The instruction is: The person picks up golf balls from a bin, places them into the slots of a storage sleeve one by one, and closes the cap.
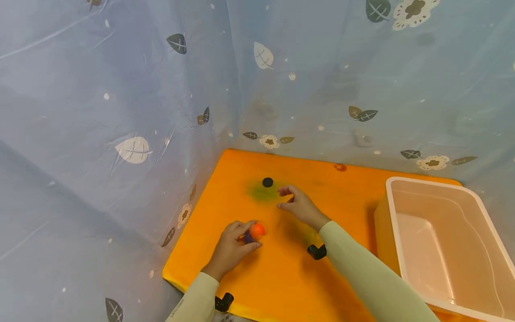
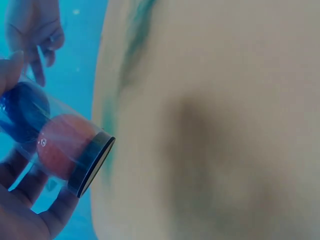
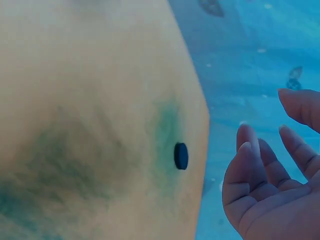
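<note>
My left hand (image 1: pixel 230 247) grips a clear plastic tube (image 2: pixel 107 131) between thumb and fingers, tilted above the table. Inside the tube sit an orange-red ball (image 2: pixel 65 145) and a dark blue ball (image 2: pixel 25 112), and a black cap (image 2: pixel 91 162) covers one end. To the right and farther back, my right hand (image 1: pixel 301 208) hovers over the table with bent, parted fingers and nothing between them. Just beyond its fingertips, a small round black lid (image 1: pixel 267 182) lies on a greenish stain on the tabletop.
The orange tabletop (image 1: pixel 342 205) carries both hands' work area. A large pale pink plastic bin (image 1: pixel 426 232) stands at its right side. Blue sheeting printed with leaves and flowers (image 1: pixel 306 89) hangs along the back and left edges. A reddish mark (image 1: pixel 339 167) shows near the back edge.
</note>
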Action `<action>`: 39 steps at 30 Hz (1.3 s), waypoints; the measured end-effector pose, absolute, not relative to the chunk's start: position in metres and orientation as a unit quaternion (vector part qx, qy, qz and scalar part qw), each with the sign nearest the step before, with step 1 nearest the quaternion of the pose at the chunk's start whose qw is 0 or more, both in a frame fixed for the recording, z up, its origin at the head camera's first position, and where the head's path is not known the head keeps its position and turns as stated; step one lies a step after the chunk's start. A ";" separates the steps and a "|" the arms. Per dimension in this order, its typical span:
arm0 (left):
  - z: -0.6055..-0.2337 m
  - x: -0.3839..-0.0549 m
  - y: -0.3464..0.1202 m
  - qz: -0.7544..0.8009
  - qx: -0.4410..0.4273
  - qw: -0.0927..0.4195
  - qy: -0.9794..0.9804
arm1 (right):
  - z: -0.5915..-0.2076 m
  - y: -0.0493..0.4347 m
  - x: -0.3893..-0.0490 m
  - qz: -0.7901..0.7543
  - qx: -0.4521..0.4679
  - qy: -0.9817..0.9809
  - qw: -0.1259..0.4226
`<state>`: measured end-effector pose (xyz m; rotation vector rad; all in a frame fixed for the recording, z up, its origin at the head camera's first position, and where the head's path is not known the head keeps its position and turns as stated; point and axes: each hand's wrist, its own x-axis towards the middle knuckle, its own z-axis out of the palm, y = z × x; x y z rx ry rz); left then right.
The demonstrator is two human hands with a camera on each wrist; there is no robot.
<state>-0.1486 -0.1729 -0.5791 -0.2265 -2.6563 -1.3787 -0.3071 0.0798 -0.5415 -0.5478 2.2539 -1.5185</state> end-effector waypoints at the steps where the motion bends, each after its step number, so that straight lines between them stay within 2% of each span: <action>1: -0.578 -0.149 -0.175 -0.455 -0.072 0.069 -0.885 | -0.545 0.079 -0.314 -0.528 -0.195 0.807 0.181; 10: -0.580 -0.146 -0.191 -0.447 -0.046 0.086 -0.889 | -0.573 0.065 -0.376 -0.476 -0.193 0.840 0.175; 15: -0.585 -0.141 -0.200 -0.447 -0.033 0.094 -0.889 | -0.588 0.050 -0.400 -0.459 -0.183 0.847 0.196; 20: -0.585 -0.140 -0.209 -0.445 -0.022 0.097 -0.890 | -0.598 0.035 -0.420 -0.441 -0.175 0.858 0.194; 31: -0.578 -0.136 -0.221 -0.438 0.001 0.097 -0.894 | -0.621 0.007 -0.441 -0.354 -0.181 0.901 0.173; 39: -0.579 -0.133 -0.233 -0.418 0.022 0.099 -0.903 | -0.629 -0.016 -0.443 -0.301 -0.235 0.914 0.135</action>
